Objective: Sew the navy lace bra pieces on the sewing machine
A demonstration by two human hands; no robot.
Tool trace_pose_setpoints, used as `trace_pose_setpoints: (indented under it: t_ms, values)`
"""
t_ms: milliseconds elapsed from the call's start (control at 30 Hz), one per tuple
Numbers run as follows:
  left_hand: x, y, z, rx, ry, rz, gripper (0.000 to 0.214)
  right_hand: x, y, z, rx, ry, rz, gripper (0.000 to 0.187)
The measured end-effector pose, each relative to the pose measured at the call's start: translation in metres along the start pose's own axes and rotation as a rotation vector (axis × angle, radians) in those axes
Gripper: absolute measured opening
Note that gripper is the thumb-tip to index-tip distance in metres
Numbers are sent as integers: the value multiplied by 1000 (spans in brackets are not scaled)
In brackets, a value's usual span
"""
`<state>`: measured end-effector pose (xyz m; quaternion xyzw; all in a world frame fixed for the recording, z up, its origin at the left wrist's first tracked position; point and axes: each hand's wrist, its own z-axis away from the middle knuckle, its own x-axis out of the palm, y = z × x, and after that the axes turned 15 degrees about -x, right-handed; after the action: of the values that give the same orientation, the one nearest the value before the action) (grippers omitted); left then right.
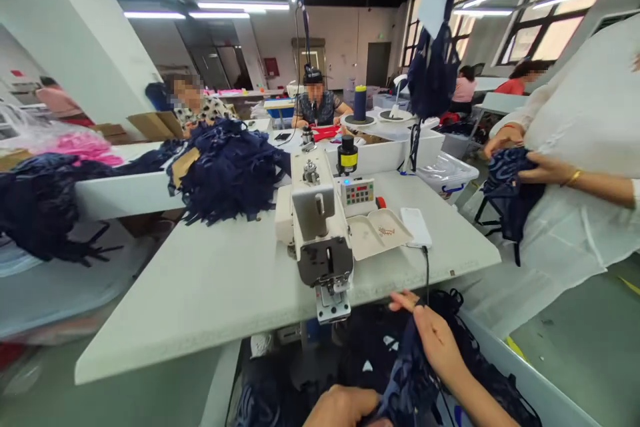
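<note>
Below the front edge of the table, both my hands are on a dark navy patterned garment [403, 377] with straps. My left hand [343, 407], at the bottom of the view, is closed on its lower end, partly cut off by the frame. Higher and to the right, my right hand [437, 340] pinches the upper end, its fingertips pointing left. Around and under them lies a heap of dark garments [270, 393] in a pale bin [535, 373]. Just beyond my hands stands a white sewing machine [317, 213], its needle area above the small metal plate [333, 307].
Navy garments pile [230, 167] on the table's left. Right of the machine are a two-part tray [380, 233] with small pieces, a white power bank [416, 227] with a cable, and a control panel [357, 192]. A person in white [590, 113] stands at right holding navy garments.
</note>
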<state>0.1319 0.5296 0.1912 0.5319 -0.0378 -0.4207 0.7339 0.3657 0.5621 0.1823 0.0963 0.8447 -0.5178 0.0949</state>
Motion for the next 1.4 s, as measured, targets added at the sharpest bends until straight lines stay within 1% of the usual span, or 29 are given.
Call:
trace_pose_setpoints:
  t_ms: [67, 100, 167, 233, 267, 333, 400, 467, 533, 600, 667, 767, 867, 933, 1000, 1067, 1133, 1200, 1333, 1400]
  values:
    - [9, -11, -4, 56, -96, -106, 48, -6, 25, 12, -18, -37, 88, 61]
    - [12, -14, -5, 80, -133, -141, 52, -7, 38, 19, 0, -72, 99, 66]
    - [13, -16, -2, 101, -179, -152, 56, -7, 62, 34, 100, -146, 83, 76]
    - [7, -11, 5, 95, -200, -128, 57, -6, 82, 46, 216, -212, 47, 81]
    - [2, -6, 10, 76, -203, -102, 58, -6, 90, 50, 246, -255, 27, 82]
    - [-9, 5, 22, 13, -212, -13, 57, -5, 102, 55, 210, -359, 19, 81]
    - [-18, 15, 32, -44, -226, 108, 57, -1, 110, 57, 111, -494, 91, 77]
    - [-24, 21, 38, -51, -244, 233, 57, 9, 115, 60, 28, -632, 265, 71]
    - [-26, 19, 40, -21, -237, 344, 57, 25, 119, 64, 1, -692, 499, 56]
    - [-29, 11, 41, 2, -197, 420, 58, 43, 122, 67, -16, -656, 682, 36]
    - [-37, 1, 47, 10, -130, 439, 60, 56, 125, 68, -31, -600, 752, 25]
    - [-57, -11, 63, 7, -18, 392, 62, 63, 128, 67, -41, -566, 715, 22]
    - [-78, -20, 80, -3, 54, 357, 62, 60, 129, 63, -60, -546, 659, 22]
    - [-87, -27, 89, -15, 96, 381, 62, 56, 128, 61, -44, -505, 530, 21]
    - [-92, -36, 96, -36, 149, 436, 59, 54, 127, 59, 33, -436, 300, 21]
    - [-95, -44, 101, -78, 192, 498, 56, 53, 124, 57, 128, -381, 100, 27]
    - [-96, -47, 104, -141, 207, 545, 55, 52, 121, 54, 177, -374, 22, 36]
    - [-96, -48, 103, -220, 203, 550, 54, 52, 115, 50, 190, -388, -14, 40]
    - [-92, -45, 93, -358, 187, 403, 55, 55, 94, 39, 225, -423, -162, 40]
    - [-89, -46, 87, -373, 173, 344, 57, 58, 82, 34, 246, -414, -250, 41]
